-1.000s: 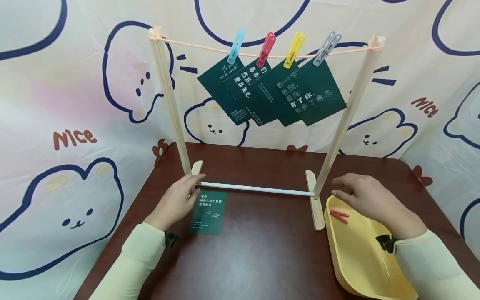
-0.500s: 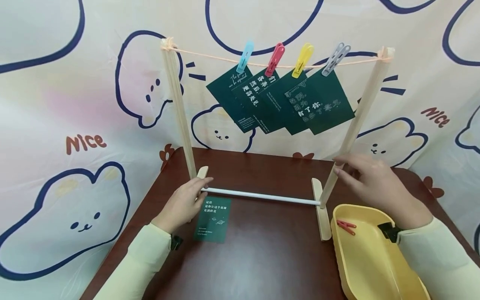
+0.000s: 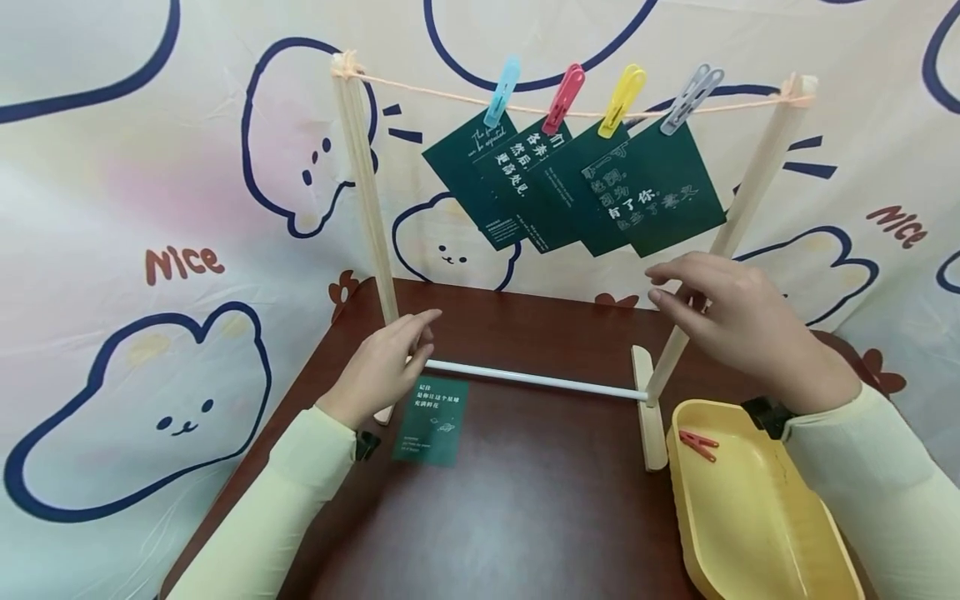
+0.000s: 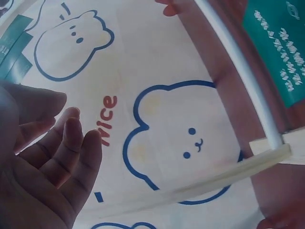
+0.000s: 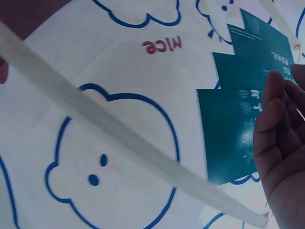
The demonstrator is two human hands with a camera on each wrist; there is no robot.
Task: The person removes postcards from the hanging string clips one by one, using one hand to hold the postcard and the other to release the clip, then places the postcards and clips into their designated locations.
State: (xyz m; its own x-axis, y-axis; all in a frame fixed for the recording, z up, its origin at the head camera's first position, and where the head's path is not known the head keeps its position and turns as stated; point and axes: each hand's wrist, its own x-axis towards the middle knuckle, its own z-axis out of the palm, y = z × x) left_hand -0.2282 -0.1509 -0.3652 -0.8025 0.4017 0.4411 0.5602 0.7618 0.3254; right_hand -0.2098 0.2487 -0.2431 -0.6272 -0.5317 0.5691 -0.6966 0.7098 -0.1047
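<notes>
My left hand [image 3: 382, 367], fingers loosely bent with nothing in them, hovers by the foot of the rack's left post [image 3: 367, 192]. Below it a dark green printed card [image 3: 429, 433] lies on the table. My right hand [image 3: 738, 321], also holding nothing, hangs in front of the right post [image 3: 761, 167], below the cards. On the string [image 3: 420, 90] hang several overlapping green cards [image 3: 663, 187], held by a blue clothespin [image 3: 501, 93], a red clothespin [image 3: 563, 100], a yellow clothespin [image 3: 622, 102] and a grey clothespin [image 3: 692, 100]. The right wrist view shows the hanging cards [image 5: 228, 133] beyond my fingers.
A yellow basket [image 3: 693, 533] stands at the right, with a red clothespin [image 3: 699, 445] inside. A white rod [image 3: 532, 380] joins the rack's feet low across the brown table [image 3: 525, 517]. Behind hangs a cartoon-printed cloth [image 3: 187, 183].
My right hand has risen from over the yellow basket to in front of the right post. My left hand has lifted off the rack's left foot. The view has shifted slightly.
</notes>
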